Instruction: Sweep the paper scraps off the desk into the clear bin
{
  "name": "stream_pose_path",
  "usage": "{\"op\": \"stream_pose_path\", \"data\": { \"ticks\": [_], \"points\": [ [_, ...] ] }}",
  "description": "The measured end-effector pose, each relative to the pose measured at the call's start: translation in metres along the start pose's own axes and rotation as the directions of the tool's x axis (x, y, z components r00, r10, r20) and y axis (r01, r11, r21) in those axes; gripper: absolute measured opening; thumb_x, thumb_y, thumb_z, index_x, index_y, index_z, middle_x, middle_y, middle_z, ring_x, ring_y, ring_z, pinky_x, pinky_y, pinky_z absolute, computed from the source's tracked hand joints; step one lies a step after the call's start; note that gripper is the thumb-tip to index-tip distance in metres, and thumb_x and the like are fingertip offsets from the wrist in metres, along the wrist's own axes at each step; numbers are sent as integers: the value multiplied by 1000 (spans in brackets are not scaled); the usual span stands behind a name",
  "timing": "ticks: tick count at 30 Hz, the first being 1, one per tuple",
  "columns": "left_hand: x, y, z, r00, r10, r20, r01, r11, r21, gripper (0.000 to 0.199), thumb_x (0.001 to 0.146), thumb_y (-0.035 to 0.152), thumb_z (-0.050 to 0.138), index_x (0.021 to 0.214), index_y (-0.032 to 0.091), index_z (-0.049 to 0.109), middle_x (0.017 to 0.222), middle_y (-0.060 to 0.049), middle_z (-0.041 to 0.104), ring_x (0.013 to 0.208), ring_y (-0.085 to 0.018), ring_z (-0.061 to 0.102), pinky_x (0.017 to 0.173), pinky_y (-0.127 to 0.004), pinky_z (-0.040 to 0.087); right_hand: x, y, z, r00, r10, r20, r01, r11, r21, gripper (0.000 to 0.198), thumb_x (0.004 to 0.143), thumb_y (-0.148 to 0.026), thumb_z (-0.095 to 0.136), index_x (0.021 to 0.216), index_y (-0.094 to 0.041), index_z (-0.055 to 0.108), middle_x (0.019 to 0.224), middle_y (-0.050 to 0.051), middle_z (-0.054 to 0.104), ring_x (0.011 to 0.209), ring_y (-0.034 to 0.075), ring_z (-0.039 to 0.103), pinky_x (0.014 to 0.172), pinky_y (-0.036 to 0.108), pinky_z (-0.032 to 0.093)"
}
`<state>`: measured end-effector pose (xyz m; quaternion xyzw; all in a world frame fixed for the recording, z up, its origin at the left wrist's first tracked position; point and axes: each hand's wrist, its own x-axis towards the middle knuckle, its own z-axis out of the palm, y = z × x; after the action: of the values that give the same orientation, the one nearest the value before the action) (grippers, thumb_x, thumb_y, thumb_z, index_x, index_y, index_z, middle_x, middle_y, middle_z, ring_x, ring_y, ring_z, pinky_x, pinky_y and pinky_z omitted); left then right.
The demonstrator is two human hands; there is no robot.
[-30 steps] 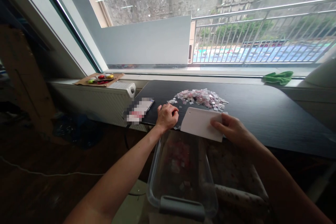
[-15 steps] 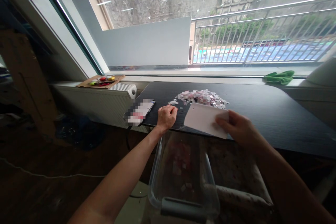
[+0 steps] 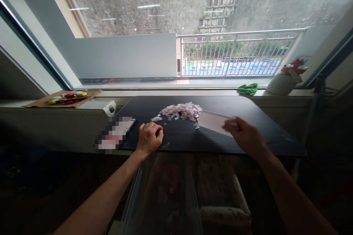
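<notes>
My right hand (image 3: 245, 134) grips a thin white card (image 3: 213, 122) by its right end. The card's left edge is against the right side of a pile of small white and pinkish paper scraps (image 3: 183, 110). Resting near the front edge of the dark tabletop (image 3: 239, 108) is my left hand (image 3: 150, 136), curled into a loose fist with nothing visible in it. Just beyond it lie a few stray scraps (image 3: 156, 118). To its left is a phone (image 3: 128, 126), partly blurred out.
Below the table edge stands a clear plastic bin (image 3: 129, 205) with some scraps inside, dim. A stained pale bundle (image 3: 224, 211) is beside it. On the sill are a green cloth (image 3: 248, 89) and a white pot (image 3: 281, 83). Cardboard (image 3: 41, 100) with colourful items lies left.
My right hand has brought the card forward and against the pile's right side. The view has turned right and up, and my left hand stays curled at the table edge.
</notes>
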<state>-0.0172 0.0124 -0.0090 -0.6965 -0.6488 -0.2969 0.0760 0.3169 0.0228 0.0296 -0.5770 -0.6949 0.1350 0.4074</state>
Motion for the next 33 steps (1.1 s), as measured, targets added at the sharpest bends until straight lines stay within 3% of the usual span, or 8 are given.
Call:
{"op": "stream_pose_path", "data": {
  "ticks": [5,9,19,28,33],
  "points": [
    [0,0,-1,1000,4,1,-4,1000,1,18,84,25,50,81,23,68,89,-6,71,94,-26,64,106,-52,35,-1,6,-9,997,-7,74,3,999,52,23,82,-48,60,84,-26,65,78,3,76,69,21,69,65,33,52],
    [0,0,0,1000,8,-11,-8,1000,-2,18,83,25,50,80,23,68,90,-6,71,94,-26,63,106,-51,35,0,11,-23,1000,12,18,-12,1000,-6,25,82,-50,60,85,-26,66,79,3,77,69,22,69,65,33,51],
    [0,-1,-1,1000,13,1,-13,1000,-6,20,83,27,49,81,23,68,90,-7,71,95,-27,64,105,-51,36,6,26,-23,997,28,78,-30,999,14,24,83,-48,58,84,-24,65,80,4,77,69,21,69,64,32,52],
    [0,0,-2,1000,10,-1,-10,1000,-7,20,82,27,48,80,23,67,89,-7,71,95,-27,64,105,-52,36,-3,9,-13,999,25,33,-27,998,59,21,83,-46,58,83,-25,63,76,2,75,69,21,70,65,32,52],
    [1,0,-2,1000,6,14,-6,1000,-2,20,82,27,48,81,22,68,90,-8,71,97,-28,64,106,-53,35,-15,12,-28,998,60,-12,-58,994,92,24,81,-48,59,81,-25,64,73,3,74,64,20,67,60,30,50]
  ]
}}
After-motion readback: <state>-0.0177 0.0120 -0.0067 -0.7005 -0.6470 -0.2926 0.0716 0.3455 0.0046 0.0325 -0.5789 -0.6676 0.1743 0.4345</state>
